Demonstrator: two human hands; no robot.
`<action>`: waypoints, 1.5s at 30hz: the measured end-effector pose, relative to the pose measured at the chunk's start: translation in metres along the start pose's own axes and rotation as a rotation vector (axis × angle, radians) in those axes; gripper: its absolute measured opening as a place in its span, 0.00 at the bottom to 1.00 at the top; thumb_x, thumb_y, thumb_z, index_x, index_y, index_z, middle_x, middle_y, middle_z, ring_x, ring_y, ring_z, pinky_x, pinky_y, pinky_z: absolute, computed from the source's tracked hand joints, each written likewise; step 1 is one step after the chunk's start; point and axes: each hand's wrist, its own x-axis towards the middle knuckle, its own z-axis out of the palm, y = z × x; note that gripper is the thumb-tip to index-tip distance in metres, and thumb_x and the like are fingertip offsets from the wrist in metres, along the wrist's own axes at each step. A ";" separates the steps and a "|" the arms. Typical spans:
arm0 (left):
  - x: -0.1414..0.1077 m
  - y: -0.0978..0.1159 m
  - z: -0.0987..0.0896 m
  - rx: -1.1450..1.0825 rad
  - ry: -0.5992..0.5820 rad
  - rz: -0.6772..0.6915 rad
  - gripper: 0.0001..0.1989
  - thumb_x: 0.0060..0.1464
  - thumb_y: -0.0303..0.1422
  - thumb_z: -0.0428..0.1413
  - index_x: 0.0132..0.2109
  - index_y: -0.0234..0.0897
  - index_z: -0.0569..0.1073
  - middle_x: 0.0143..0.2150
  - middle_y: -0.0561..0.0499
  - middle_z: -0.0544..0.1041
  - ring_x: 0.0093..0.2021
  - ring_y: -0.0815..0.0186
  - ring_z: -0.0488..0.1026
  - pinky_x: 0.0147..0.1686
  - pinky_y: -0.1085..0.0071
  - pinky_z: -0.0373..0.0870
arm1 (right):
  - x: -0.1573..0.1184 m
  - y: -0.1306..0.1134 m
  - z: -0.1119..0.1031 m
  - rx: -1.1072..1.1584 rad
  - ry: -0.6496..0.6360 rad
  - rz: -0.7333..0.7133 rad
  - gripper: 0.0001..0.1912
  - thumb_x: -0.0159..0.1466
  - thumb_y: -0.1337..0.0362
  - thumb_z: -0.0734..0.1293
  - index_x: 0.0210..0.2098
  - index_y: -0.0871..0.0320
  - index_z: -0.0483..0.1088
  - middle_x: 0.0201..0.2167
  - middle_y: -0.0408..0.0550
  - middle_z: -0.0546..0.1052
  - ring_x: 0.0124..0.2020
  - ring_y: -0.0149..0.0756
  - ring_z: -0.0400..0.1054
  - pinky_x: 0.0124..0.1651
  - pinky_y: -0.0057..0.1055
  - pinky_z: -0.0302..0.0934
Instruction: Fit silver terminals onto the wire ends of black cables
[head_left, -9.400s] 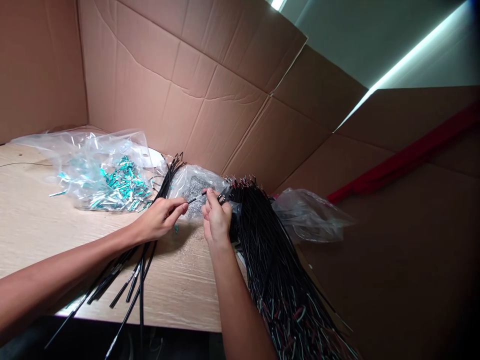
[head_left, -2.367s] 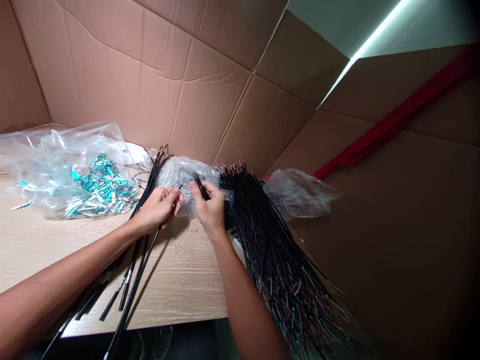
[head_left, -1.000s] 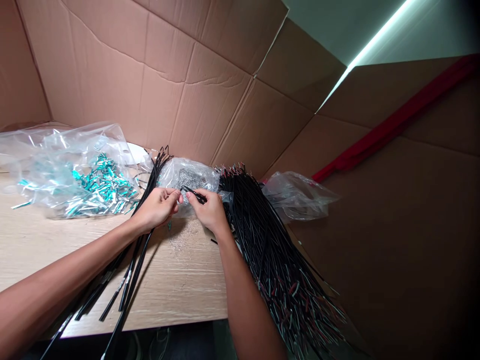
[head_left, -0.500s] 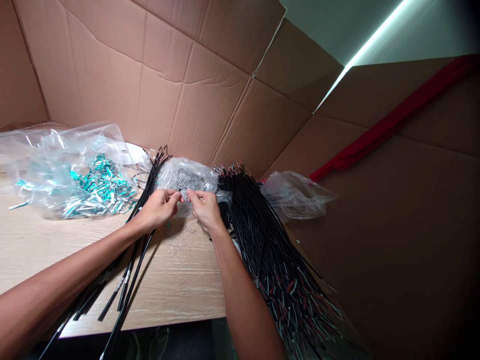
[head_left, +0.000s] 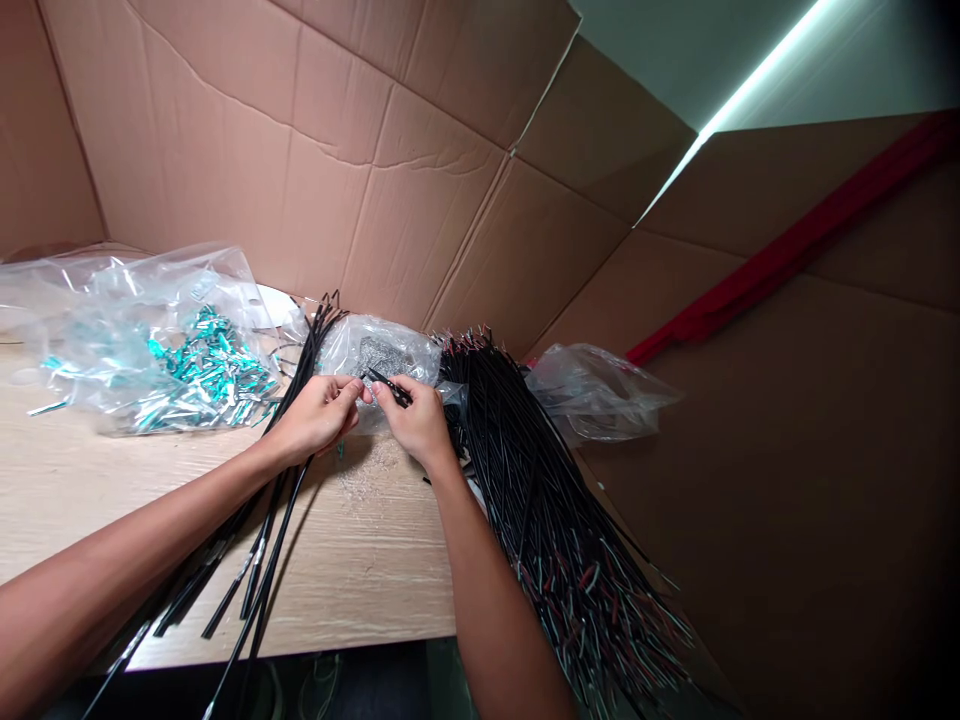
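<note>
My left hand is closed in a pinch on the end of a black cable, over the near side of a clear bag of small metal pieces. Close beside it, my right hand is closed around a small black tool, whose pointed tip reaches toward my left fingertips. Several more black cables run under my left wrist and past the table's front edge. A large bundle of black cables with red and white wire ends lies right of my right hand.
Clear bags with teal and silver strips lie at the left on the wooden table. Another clear bag is behind the bundle. Cardboard walls stand behind, with red cloth at the right.
The black tool now shows in my right hand, its tip pointing at my left fingers; earlier it was not visible. The whole view has shifted slightly.
</note>
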 end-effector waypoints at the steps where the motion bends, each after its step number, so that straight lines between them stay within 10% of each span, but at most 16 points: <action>1: 0.000 0.000 0.000 -0.012 -0.006 0.007 0.17 0.68 0.44 0.48 0.44 0.35 0.72 0.15 0.59 0.63 0.09 0.72 0.50 0.08 0.78 0.44 | 0.000 0.000 0.001 -0.006 -0.005 -0.002 0.17 0.69 0.54 0.65 0.31 0.58 0.75 0.24 0.42 0.71 0.27 0.32 0.61 0.31 0.29 0.52; 16: -0.001 0.004 0.003 -0.041 0.041 -0.074 0.17 0.68 0.42 0.47 0.44 0.34 0.74 0.17 0.58 0.64 0.09 0.73 0.52 0.08 0.78 0.44 | 0.003 0.005 0.001 0.054 -0.020 0.112 0.23 0.70 0.50 0.62 0.29 0.61 0.76 0.24 0.43 0.72 0.25 0.32 0.60 0.30 0.30 0.51; 45: -0.003 0.001 0.000 0.434 0.161 0.247 0.17 0.62 0.39 0.52 0.31 0.31 0.74 0.21 0.53 0.67 0.21 0.70 0.60 0.22 0.75 0.52 | 0.001 0.003 0.002 0.009 -0.043 0.052 0.22 0.71 0.51 0.62 0.29 0.60 0.76 0.23 0.42 0.72 0.24 0.31 0.59 0.29 0.30 0.51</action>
